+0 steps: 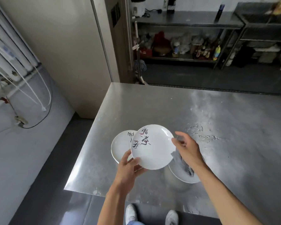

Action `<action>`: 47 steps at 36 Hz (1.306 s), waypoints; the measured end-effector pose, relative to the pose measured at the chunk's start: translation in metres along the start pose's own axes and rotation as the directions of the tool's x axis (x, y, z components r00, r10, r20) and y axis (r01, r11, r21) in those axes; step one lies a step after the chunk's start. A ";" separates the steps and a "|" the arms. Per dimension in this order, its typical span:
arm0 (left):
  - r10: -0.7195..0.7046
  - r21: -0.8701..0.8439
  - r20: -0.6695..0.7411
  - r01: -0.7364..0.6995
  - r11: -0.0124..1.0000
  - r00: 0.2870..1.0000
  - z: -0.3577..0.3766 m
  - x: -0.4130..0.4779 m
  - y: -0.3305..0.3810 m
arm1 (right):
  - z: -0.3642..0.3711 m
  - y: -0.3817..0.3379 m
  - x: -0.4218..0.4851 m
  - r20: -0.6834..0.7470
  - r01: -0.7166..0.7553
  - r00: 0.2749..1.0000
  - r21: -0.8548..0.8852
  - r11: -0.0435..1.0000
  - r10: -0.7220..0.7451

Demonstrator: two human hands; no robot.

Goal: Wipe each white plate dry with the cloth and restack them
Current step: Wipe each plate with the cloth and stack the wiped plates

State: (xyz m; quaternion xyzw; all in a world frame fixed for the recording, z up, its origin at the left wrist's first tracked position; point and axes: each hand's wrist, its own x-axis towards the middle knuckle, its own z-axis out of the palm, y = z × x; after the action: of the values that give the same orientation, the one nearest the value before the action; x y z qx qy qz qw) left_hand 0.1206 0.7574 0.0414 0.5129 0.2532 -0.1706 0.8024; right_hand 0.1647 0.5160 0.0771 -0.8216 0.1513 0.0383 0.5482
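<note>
Plate (152, 146) gripped by left hand (128, 168); right hand (187, 148) spread open over cloth (183, 164).

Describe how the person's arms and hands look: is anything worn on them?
The left forearm and the right forearm are bare down to the picture's edge; no sleeve shows. The left hand and the right hand wear no gloves. No watch, bracelet or ring shows on the visible parts of the wrists and fingers.
</note>
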 end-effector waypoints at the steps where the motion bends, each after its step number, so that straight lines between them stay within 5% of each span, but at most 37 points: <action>1: -0.009 0.001 0.005 0.009 1.000 1.000 0.004 0.001 -0.003 | -0.008 0.004 -0.001 -0.011 -0.004 1.000 -0.040 0.999 0.004; 11: -0.091 0.192 0.144 0.063 0.979 0.985 0.054 0.011 -0.034 | -0.062 0.081 -0.012 0.002 -0.122 0.991 -0.394 0.911 0.134; 32: -0.250 0.515 0.063 0.183 0.837 0.966 0.115 0.055 -0.088 | -0.085 0.155 -0.008 -0.078 -0.349 0.933 -0.427 0.834 0.351; 47: -0.151 0.550 -0.080 0.170 0.817 0.985 0.110 0.073 -0.105 | -0.079 0.159 -0.001 -0.084 -0.345 0.935 -0.445 0.826 0.345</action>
State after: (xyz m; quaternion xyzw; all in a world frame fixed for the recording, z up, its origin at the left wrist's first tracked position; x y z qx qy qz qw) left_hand 0.1498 0.6133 -0.0405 0.7031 0.2482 -0.2952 0.5974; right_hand 0.1099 0.3877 -0.0325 -0.8855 0.2838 0.1709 0.3257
